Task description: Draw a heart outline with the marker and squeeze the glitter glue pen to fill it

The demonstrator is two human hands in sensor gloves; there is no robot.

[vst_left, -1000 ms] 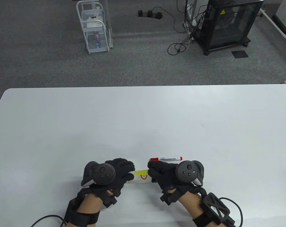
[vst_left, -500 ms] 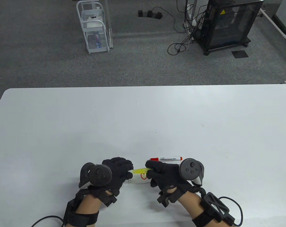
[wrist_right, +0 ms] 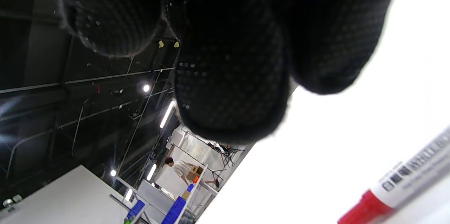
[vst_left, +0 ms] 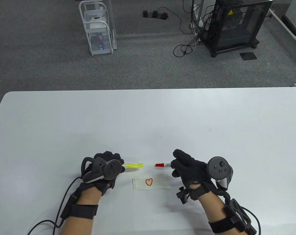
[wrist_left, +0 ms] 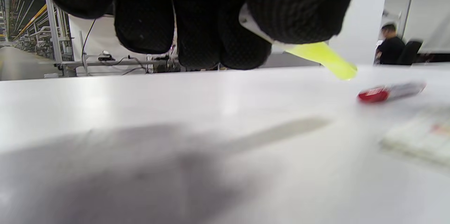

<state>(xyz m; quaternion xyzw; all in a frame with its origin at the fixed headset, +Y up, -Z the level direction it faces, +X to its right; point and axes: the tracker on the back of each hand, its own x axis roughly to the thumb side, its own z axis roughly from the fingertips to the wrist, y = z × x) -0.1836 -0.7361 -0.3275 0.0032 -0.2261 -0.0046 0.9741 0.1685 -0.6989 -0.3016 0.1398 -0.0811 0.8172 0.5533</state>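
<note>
A small lined paper slip (vst_left: 160,184) with a red heart outline (vst_left: 149,182) lies on the white table (vst_left: 148,115) between my hands. My left hand (vst_left: 118,167) grips a yellow glitter glue pen (vst_left: 133,165), which sticks out to the right, level, just above and left of the slip. In the left wrist view the glue pen (wrist_left: 323,57) juts from under my fingers above the table. The red-capped marker (vst_left: 160,165) lies on the table. My right hand (vst_left: 176,162) hovers over its barrel with fingers extended. In the right wrist view the marker (wrist_right: 404,181) lies apart from the fingers.
On the floor beyond the far table edge stand a white wire cart (vst_left: 97,27) and a black cabinet (vst_left: 238,24) with loose cables. Glove cables trail off both wrists at the near edge.
Both hands have drawn apart from over the slip, uncovering the heart. The left carried the glue pen up and left. The right let go of it and moved right over the marker.
</note>
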